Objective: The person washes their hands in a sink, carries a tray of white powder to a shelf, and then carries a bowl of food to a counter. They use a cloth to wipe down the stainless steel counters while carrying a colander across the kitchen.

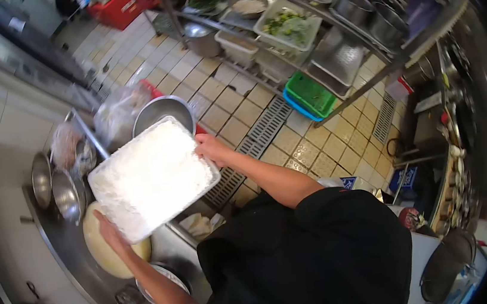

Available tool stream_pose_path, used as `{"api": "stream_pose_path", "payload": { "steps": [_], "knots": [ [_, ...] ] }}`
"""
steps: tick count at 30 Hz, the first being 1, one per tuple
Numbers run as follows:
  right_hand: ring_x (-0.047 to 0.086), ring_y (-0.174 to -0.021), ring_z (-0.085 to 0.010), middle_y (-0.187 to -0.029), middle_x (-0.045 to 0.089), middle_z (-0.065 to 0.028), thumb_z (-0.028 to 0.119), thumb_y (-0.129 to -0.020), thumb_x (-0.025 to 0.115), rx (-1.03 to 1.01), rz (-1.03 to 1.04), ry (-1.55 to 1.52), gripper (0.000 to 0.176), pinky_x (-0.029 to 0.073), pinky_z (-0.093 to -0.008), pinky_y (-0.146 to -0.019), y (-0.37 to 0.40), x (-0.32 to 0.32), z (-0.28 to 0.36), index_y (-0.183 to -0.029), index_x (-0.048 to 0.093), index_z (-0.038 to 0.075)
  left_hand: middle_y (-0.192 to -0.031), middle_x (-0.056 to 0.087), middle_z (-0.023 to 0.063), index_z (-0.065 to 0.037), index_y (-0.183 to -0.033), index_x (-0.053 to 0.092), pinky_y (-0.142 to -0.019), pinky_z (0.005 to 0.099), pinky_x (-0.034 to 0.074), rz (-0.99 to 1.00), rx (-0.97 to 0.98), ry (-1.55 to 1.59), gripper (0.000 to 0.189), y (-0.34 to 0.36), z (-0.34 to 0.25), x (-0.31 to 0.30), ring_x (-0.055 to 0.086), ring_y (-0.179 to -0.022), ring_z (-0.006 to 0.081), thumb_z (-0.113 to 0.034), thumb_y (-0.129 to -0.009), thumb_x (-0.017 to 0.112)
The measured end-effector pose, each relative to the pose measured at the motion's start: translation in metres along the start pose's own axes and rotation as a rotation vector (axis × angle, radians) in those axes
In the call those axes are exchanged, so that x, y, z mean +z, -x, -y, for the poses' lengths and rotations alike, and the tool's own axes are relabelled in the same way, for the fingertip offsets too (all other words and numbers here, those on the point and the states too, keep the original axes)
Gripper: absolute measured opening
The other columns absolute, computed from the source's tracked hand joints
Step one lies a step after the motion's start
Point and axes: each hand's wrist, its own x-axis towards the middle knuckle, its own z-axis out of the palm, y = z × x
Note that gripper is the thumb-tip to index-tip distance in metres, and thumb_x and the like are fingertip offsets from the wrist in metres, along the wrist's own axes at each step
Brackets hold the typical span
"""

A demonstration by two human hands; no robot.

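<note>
Holding a white tray (173, 213) out front in both hands, partly above the steel counter (76, 248). Gripping opposite sides of it: left hand (110, 230) half-closed along one edge, right hand (213, 148) curled onto the rim across from it, presumably to share the weight and keep the load from sliding off. Can't tell about any fingers tucked underneath, tbh.

On to containers: white powdery stuff (150, 177) nearly edge to edge in the tray, maybe flour, so probably worth keeping fairly level. Just beyond, a big steel bowl (151, 107), half blocked by the tray, so no clue about the contents. Below the left hand, a pale yellow round (102, 252), dough or board, can't say which. Two smaller bowls (69, 196) off to the left, likely parked there for easy reach. By the left forearm, a round bowl (176, 275), mostly covered. Farther off, a white tub (280, 42) of leafy greens (286, 25), plus a green basket (312, 95) nested in a blue tub (298, 106), maybe for catching drips.
</note>
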Motion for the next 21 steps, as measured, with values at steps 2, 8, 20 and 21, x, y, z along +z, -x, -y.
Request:
{"api": "stream_pose_path", "payload": {
  "steps": [2, 8, 20, 21],
  "knots": [
    [0.048, -0.058, -0.0126, -0.067, 0.051, -0.0032, -0.001, -0.068, 0.052, 0.036, -0.091, -0.044, 0.008, 0.039, -0.0284, -0.05, 0.005, -0.056, 0.028, -0.076, 0.053, 0.002, -0.099, 0.064, 0.0109, 0.008, -0.112, 0.058, -0.079, 0.0298, 0.046, 0.112, -0.223, 0.088, 0.069, 0.008, -0.004, 0.061, 0.059, -0.083, 0.0206, -0.055, -0.092, 0.041],
    [0.048, -0.055, -0.013, -0.067, 0.05, -0.0034, 0.0, -0.07, 0.053, -0.034, -0.337, -0.026, 0.005, 0.039, -0.0284, -0.047, 0.035, -0.195, 0.05, -0.074, 0.051, 0.004, -0.085, 0.064, 0.0103, 0.007, -0.094, 0.063, -0.068, 0.0301, 0.046, 0.426, -0.004, 0.016, 0.063, 0.018, -0.014, 0.226, 0.057, -0.071, 0.0175, -0.053, -0.092, 0.043],
    [0.048, -0.059, -0.0131, -0.069, 0.052, -0.0023, -0.004, -0.061, 0.051, -0.135, -1.053, -0.374, 0.024, 0.039, -0.0265, -0.05, 0.245, -0.342, -0.014, -0.084, 0.056, 0.002, -0.062, 0.054, 0.0192, 0.01, -0.073, 0.058, -0.061, 0.0375, 0.041, 1.059, 0.52, -0.266, 0.067, 0.136, -0.009, 0.519, 0.047, -0.058, 0.0276, -0.053, -0.091, 0.044],
    [0.047, -0.059, -0.013, -0.069, 0.051, -0.0027, -0.004, -0.062, 0.051, -0.145, -1.136, -0.387, 0.023, 0.037, -0.0269, -0.049, 0.269, -0.344, -0.02, -0.083, 0.057, 0.002, -0.062, 0.055, 0.0201, 0.01, -0.073, 0.058, -0.061, 0.0384, 0.041, 1.162, 0.498, -0.233, 0.068, 0.15, 0.007, 0.55, 0.048, -0.058, 0.0291, -0.054, -0.091, 0.043]
  ]
}}
